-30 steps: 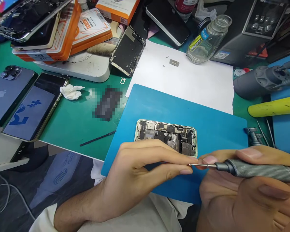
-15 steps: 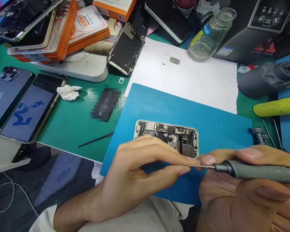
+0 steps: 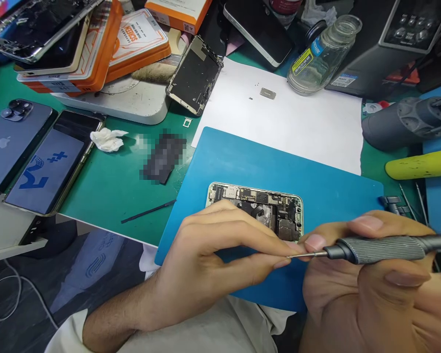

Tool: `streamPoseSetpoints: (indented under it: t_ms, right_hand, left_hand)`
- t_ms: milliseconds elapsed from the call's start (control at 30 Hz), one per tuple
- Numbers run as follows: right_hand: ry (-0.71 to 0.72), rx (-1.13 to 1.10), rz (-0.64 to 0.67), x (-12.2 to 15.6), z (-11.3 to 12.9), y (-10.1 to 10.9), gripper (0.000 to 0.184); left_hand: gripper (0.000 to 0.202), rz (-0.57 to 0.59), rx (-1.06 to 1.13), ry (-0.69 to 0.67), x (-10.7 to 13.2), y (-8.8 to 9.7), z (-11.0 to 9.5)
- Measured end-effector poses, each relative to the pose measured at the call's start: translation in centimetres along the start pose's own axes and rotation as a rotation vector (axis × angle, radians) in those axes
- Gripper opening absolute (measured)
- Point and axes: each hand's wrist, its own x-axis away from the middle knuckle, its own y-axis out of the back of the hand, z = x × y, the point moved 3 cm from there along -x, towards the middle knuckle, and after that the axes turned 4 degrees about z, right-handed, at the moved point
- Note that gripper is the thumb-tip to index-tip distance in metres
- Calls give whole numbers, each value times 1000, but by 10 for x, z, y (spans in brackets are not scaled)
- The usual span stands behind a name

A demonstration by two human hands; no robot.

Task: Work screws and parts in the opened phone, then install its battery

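Note:
My right hand (image 3: 367, 284) is wrapped around the ridged grey handle of a precision screwdriver (image 3: 384, 250), whose thin shaft points left. At that shaft's end, my left hand (image 3: 220, 245) pinches the bit tip between thumb and index finger; anything tiny held there is hidden. Just behind the fingertips lies an opened phone (image 3: 259, 197) with its circuit boards and inner parts exposed. My left hand covers part of its near side. The phone rests on a blue mat (image 3: 338, 196).
Behind the mat, white paper (image 3: 316, 127) bears a small metal plate (image 3: 268, 93) and tiny parts. A glass jar (image 3: 321, 59) stands on its far edge. To the left are a detached screen (image 3: 196, 73), a black strip (image 3: 149, 211), crumpled tissue (image 3: 108, 140) and two phones (image 3: 51, 162).
The screwdriver's rear end has swung upward, and my right fingers have shifted around the handle. My left pinch stays at the tip. The whole view has moved slightly.

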Motion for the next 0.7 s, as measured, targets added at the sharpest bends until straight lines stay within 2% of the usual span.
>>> streamPoseSetpoints:
  t_ms: [100,267,433,700]
  right_hand:
    - [2,-12,70,-4,-2,4,53]
    - [-14,-4,89,-8,2,2,54]
    - [7,15,41,-3,3,-1,55]
    - [4,27,-19,3,-1,3,60]
  left_hand:
    - [8,29,24,4,0,0,2]
    - [13,54,67,-6,0,2,2]
    - [7,37,93,23,0,1,-1]
    - [12,-12,51,7,-3,0,0]
